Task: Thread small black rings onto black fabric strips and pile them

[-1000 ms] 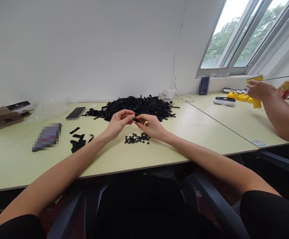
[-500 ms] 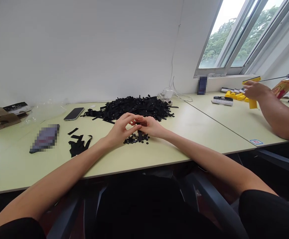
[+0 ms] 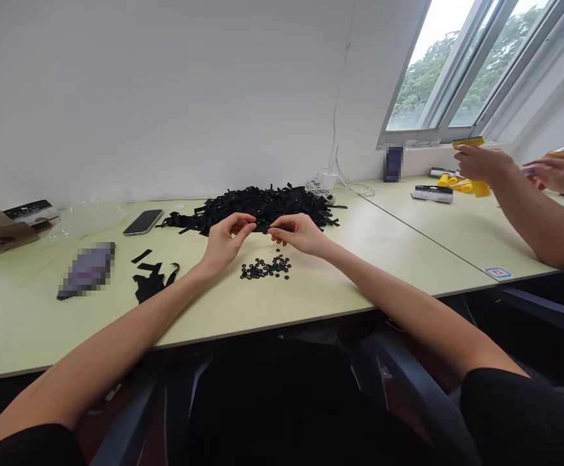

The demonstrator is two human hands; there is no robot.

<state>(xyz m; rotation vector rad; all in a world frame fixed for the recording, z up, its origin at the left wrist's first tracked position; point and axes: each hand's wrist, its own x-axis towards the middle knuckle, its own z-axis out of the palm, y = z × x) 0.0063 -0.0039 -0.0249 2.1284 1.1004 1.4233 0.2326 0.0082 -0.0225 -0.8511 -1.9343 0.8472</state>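
I'm holding my left hand (image 3: 226, 238) and right hand (image 3: 297, 234) close, fingers pinched narrow at the black strip pile (image 3: 257, 210) above scattered black washers (image 3: 265, 268), unable to tell if they grip anything.

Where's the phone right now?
In the head view, the phone lies on the desk, left of the pile of black strips and toward the desk's back edge.

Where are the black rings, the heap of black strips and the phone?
Black rings (image 3: 265, 268): head view, middle of the small scattered cluster.
Heap of black strips (image 3: 257, 206): head view, top of the heap.
Phone (image 3: 143, 222): head view, centre of its dark screen.
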